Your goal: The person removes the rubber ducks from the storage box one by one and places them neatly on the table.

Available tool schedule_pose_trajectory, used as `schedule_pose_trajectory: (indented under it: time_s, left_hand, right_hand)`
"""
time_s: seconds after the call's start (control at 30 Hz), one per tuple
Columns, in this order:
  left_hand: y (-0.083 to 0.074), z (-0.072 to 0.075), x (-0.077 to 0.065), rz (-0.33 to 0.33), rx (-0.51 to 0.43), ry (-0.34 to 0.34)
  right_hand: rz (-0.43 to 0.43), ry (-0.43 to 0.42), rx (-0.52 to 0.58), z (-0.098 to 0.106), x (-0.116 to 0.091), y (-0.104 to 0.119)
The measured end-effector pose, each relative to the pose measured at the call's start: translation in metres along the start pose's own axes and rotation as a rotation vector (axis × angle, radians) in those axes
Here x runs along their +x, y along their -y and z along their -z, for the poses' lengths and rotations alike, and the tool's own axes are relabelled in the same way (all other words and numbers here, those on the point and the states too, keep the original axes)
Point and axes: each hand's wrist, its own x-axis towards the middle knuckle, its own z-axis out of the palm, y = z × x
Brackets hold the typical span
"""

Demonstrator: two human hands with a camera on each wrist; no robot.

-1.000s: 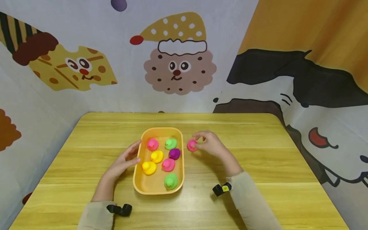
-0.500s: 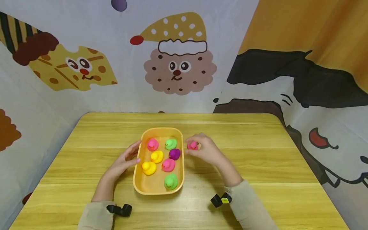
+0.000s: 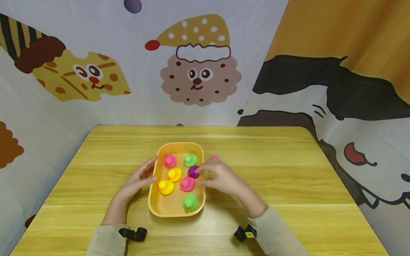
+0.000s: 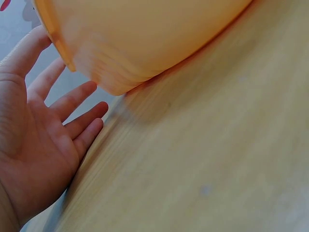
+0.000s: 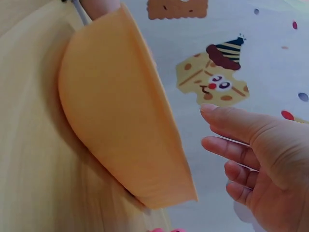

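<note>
An orange tray (image 3: 176, 209) holds several small rubber ducks. My left hand (image 3: 140, 177) lies against its left side, thumb at the rim; in the left wrist view its fingers (image 4: 72, 101) look straight and loosely spread. My right hand (image 3: 221, 176) hovers at the right rim, fingertips over the edge by a purple duck (image 3: 193, 172); whether they touch it I cannot tell. The right wrist view shows that hand (image 5: 270, 154) with nothing between thumb and fingers. Behind it on the table sits a pink duck (image 3: 214, 157), mostly hidden by the hand.
In the tray are two yellow ducks (image 3: 166, 187), two green ducks (image 3: 190, 202) and two pink ducks (image 3: 170, 161). The tray stands on a wooden table (image 3: 272, 153). A cloth with cartoon prints (image 3: 200, 81) hangs behind the table.
My right hand has moved left and nearer from the loose pink duck to the tray's right rim. That duck stays on the table. The left hand and tray have not moved.
</note>
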Motion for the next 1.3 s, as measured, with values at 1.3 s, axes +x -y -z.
schedule_pose_trajectory:
  time_s: [1.3]
  left_hand:
    - [0.001, 0.002, 0.001, -0.001, 0.004, 0.010]
  right_hand:
    - [0.060, 0.323, -0.234, -0.033, 0.006, 0.012]
